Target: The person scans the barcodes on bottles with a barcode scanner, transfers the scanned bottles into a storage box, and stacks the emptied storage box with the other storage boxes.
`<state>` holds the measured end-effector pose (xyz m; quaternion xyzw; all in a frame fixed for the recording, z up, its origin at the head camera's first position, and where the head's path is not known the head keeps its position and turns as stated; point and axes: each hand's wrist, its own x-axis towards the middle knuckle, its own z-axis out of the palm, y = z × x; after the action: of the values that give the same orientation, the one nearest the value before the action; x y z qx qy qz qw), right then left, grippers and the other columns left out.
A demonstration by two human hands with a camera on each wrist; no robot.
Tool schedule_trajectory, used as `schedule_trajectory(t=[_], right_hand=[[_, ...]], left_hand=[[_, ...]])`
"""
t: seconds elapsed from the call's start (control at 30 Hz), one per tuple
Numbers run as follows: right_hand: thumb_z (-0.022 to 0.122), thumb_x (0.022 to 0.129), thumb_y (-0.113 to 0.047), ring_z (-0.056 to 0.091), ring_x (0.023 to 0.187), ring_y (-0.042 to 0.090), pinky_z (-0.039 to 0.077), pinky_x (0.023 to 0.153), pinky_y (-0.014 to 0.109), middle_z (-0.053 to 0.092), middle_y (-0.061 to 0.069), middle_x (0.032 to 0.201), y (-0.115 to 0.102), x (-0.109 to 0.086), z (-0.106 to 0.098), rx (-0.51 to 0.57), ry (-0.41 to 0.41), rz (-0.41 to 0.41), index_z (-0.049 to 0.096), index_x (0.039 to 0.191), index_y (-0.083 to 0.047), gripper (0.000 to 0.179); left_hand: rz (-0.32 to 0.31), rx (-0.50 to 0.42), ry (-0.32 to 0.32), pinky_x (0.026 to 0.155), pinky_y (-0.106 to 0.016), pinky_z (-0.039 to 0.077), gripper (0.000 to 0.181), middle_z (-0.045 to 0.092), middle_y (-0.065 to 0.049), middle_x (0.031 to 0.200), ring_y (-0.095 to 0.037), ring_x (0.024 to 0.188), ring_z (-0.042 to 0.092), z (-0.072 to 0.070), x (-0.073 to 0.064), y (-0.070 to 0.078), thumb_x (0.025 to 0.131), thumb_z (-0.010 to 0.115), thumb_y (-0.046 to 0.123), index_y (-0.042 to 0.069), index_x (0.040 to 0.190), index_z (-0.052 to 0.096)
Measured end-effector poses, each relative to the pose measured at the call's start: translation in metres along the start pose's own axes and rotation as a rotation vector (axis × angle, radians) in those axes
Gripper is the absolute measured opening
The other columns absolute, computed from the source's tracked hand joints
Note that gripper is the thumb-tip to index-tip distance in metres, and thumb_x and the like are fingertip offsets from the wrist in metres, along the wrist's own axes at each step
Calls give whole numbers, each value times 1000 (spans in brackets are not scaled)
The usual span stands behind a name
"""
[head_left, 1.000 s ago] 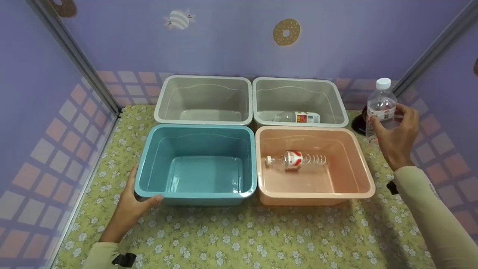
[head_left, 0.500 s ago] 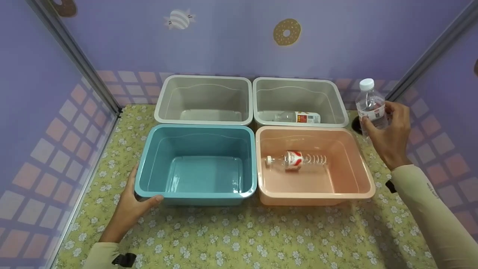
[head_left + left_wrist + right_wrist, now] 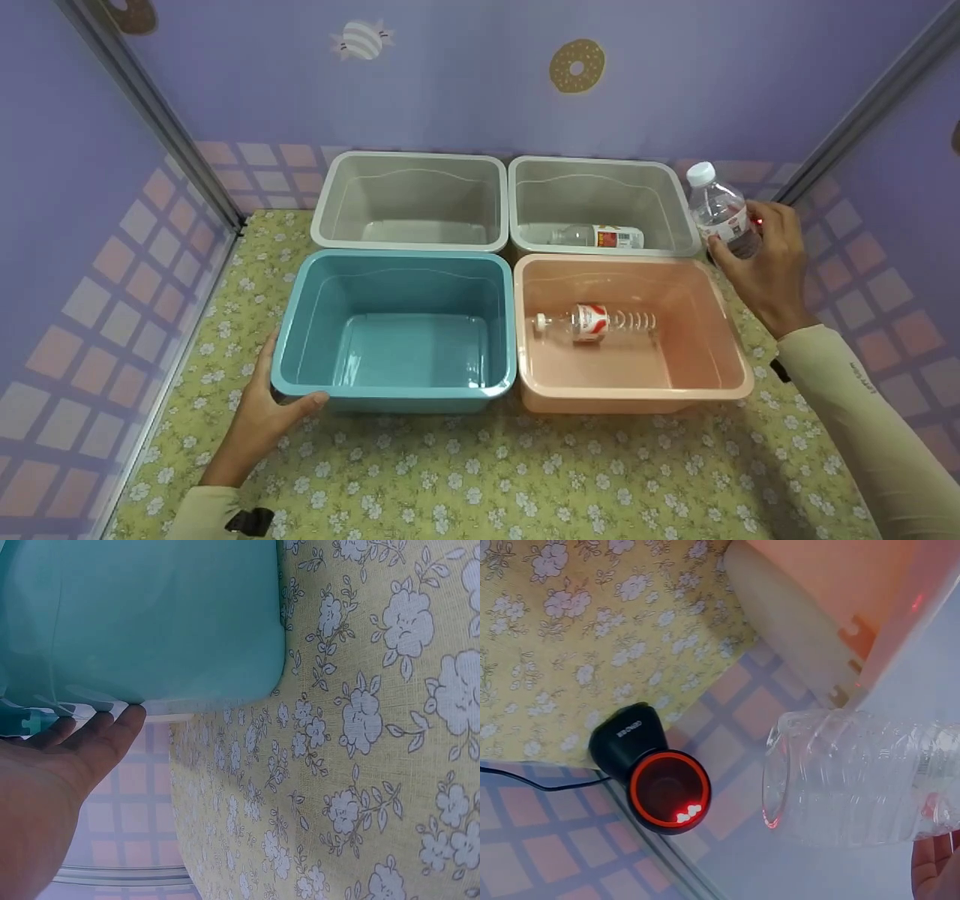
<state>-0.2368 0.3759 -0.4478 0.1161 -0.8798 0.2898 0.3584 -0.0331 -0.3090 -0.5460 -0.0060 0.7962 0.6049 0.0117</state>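
My right hand (image 3: 769, 262) holds a clear plastic bottle (image 3: 718, 202) with a white cap and a red-and-white label, cap up and tilted left, by the far right bin. In the right wrist view, the bottle's base faces a black scanner (image 3: 630, 736) with a lit red ring. At the front left corner of the blue bin (image 3: 390, 393), my left hand (image 3: 259, 416) grips the rim, thumb at the front and fingers on the left side. Inside the pink bin (image 3: 637, 393) lies a clear bottle (image 3: 591, 322); another labelled bottle (image 3: 616, 236) lies in the far right grey bin (image 3: 600, 160).
A second grey bin (image 3: 416, 157) stands behind the blue one; all the bins sit close together. A flowered cloth (image 3: 480, 480) covers the table. Purple walls (image 3: 465, 82) enclose the back and sides. The scanner's black cable (image 3: 547, 786) runs off to the left.
My right hand has moved left with the bottle, from the right wall side toward the far right grey bin, and the bottle tilts more. The left hand and the bins stay put.
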Motion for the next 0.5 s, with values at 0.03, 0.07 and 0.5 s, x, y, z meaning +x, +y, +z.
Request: schedule_trajectory(t=[0.03, 0.07, 0.5], right_hand=[[94, 89, -11, 61, 117, 40, 46, 98, 33, 62, 29, 132, -1, 1, 1, -1, -7, -4, 67, 141, 7, 62], [94, 88, -10, 61, 117, 41, 46, 98, 33, 62, 30, 133, -1, 1, 2, -1, -13, -8, 67, 141, 7, 62], [92, 86, -4, 59, 121, 46, 48, 97, 54, 64, 32, 133, -15, 12, 12, -17, -88, -110, 67, 138, 10, 59]], left_hand=[[-1, -4, 0, 93, -23, 58, 118, 22, -25, 178, -53, 152, 43, 0, 0, 0, 99, 83, 13, 35, 179, -1], [0, -7, -1, 93, -23, 58, 118, 21, -26, 178, -53, 152, 42, 0, 0, 0, 99, 83, 12, 35, 179, -2], [11, 15, -2, 96, -20, 55, 118, 17, -24, 180, -54, 155, 38, 0, 0, 1, 100, 82, 12, 34, 179, -3]])
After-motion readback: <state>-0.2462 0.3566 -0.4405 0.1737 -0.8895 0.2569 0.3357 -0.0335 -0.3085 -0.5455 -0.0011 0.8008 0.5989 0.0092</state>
